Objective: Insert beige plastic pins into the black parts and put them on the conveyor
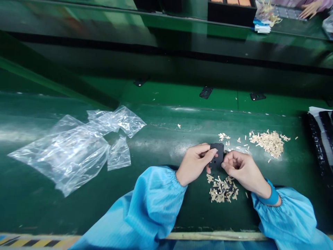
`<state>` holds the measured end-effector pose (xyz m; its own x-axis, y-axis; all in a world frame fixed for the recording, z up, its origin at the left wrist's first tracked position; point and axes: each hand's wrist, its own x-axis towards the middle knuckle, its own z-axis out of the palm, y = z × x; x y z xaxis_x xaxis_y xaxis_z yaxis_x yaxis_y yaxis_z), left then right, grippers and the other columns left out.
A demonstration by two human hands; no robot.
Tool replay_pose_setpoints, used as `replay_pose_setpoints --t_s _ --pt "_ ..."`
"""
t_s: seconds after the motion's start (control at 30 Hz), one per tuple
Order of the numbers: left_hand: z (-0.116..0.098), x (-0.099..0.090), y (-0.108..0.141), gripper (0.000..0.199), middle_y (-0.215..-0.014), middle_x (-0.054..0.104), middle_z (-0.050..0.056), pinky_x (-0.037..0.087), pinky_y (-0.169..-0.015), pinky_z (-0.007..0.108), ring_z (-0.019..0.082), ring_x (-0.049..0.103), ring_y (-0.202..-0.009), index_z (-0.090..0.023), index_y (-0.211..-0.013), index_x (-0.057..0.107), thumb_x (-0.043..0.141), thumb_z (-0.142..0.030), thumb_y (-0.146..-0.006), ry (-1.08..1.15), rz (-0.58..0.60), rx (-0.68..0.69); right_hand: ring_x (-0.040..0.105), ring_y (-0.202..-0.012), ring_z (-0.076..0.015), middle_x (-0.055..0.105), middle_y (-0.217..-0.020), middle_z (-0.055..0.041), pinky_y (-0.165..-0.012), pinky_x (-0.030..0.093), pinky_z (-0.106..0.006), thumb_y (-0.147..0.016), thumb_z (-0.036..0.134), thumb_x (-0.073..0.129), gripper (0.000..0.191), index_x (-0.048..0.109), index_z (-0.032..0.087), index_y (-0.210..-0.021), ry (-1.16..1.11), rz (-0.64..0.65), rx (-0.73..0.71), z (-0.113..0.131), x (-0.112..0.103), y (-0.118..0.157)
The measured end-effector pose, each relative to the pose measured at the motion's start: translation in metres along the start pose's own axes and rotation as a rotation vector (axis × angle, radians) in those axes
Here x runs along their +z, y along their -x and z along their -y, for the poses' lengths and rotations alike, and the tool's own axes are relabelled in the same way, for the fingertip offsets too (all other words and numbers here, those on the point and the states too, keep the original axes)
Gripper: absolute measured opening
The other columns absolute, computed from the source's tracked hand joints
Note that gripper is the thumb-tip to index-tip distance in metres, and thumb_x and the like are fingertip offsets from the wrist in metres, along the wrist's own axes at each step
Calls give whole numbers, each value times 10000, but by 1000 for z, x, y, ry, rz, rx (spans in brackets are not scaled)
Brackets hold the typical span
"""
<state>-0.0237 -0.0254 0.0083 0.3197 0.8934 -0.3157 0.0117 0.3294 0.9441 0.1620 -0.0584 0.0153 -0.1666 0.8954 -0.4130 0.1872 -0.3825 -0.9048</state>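
A small flat black plastic part (217, 154) with holes in it is held just above the green bench. My left hand (194, 164) grips its left edge between thumb and fingers. My right hand (240, 166) is curled against the part's right side, fingertips touching it; whether it pinches something small is hidden. Directly below the hands lies a heap of small tan pieces (222, 189). A larger, looser heap of the same tan pieces (269, 141) spreads to the upper right. Both forearms wear blue sleeves.
Crumpled clear plastic bags (75, 147) lie on the left of the bench. Black parts (205, 92) rest on the green belt behind. A black tray stack (321, 139) sits at the right edge. Far back, another person's hand (309, 8) works near a dark bin (231, 12).
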Motion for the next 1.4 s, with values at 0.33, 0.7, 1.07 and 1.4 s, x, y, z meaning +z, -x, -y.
replay_pose_setpoints --t_s 0.33,0.7,1.07,1.4 --pt "4 1 1 326 -705 543 -32 401 -410 180 64 575 -402 -127 -699 651 617 -375 -908 -2 -25 31 360 -486 -82 464 -563 72 -467 277 -234 -773 385 756 269 566 198 -736 -3 -19 -4 1 3 1" --pt "6 2 3 401 -733 647 6 503 -433 209 104 626 -452 -131 -796 710 698 -527 -859 166 -21 2 394 -519 -92 519 -597 54 -512 300 -245 -898 458 704 304 588 189 -822 -158 153 -70 4 -11 1" --pt "12 3 5 417 -717 647 4 507 -427 208 101 624 -453 -134 -816 724 709 -549 -857 226 -18 15 337 -508 -83 496 -560 71 -514 255 -244 -935 453 685 313 571 189 -811 -264 185 -68 -3 -10 3" --pt "16 4 3 406 -828 681 41 531 -441 214 92 613 -494 -125 -870 734 721 -531 -851 293 -13 2 258 -479 -61 418 -544 95 -465 182 -232 -882 427 764 332 559 186 -779 -398 187 19 -5 -7 2"
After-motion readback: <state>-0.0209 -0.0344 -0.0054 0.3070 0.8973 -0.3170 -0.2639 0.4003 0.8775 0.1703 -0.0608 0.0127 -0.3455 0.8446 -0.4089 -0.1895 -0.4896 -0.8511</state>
